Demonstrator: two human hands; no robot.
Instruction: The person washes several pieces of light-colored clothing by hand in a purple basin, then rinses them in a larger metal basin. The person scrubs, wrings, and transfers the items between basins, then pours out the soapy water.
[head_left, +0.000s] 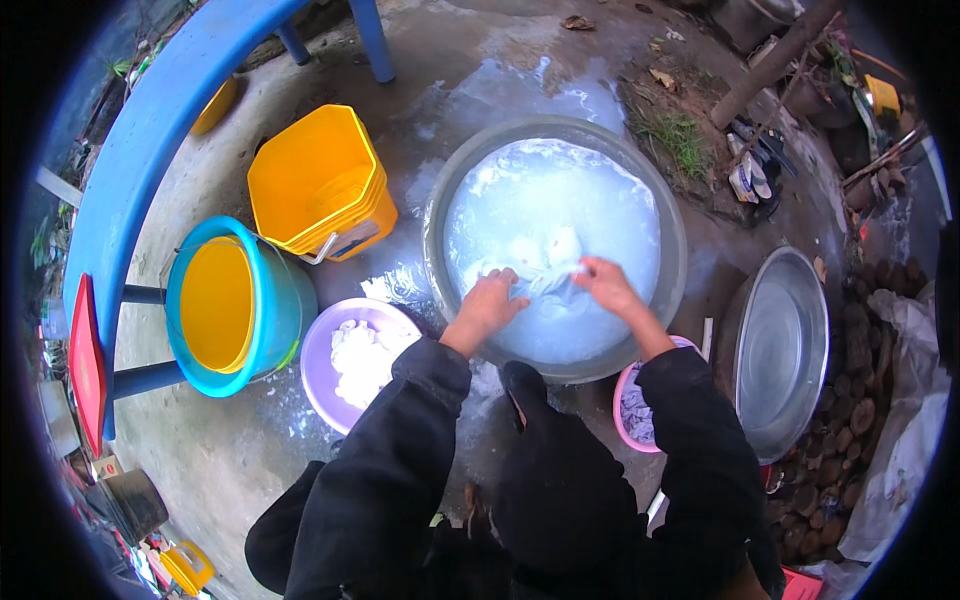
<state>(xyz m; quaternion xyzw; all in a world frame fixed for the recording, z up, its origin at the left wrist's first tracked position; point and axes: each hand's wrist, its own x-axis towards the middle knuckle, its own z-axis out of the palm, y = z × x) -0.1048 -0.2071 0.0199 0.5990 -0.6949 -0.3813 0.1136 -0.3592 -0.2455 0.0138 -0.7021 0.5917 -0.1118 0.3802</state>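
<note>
A large round grey basin (671, 255) full of cloudy, bluish-white soapy water stands before me. Wet pale cloth (544, 276) lies partly under the water near its front half. My left hand (489, 300) is at the cloth's left side, fingers bent over its edge; how firmly it grips is unclear. Across from it, my right hand (606, 283) pinches the cloth between thumb and fingers. To the left of the big basin, a purple basin (319, 367) holds white cloths (364, 360). A pink basin (621, 420) with greyish-purple cloth (636, 409) is partly hidden by my right sleeve.
At the left are a yellow square bucket (322, 180), a turquoise bucket (289, 315) with a yellow one inside, and a curved-looking blue bench (127, 165). An oval metal tub (784, 352) leans at the right beside stacked logs (832, 457). Sandals (750, 178) lie at upper right.
</note>
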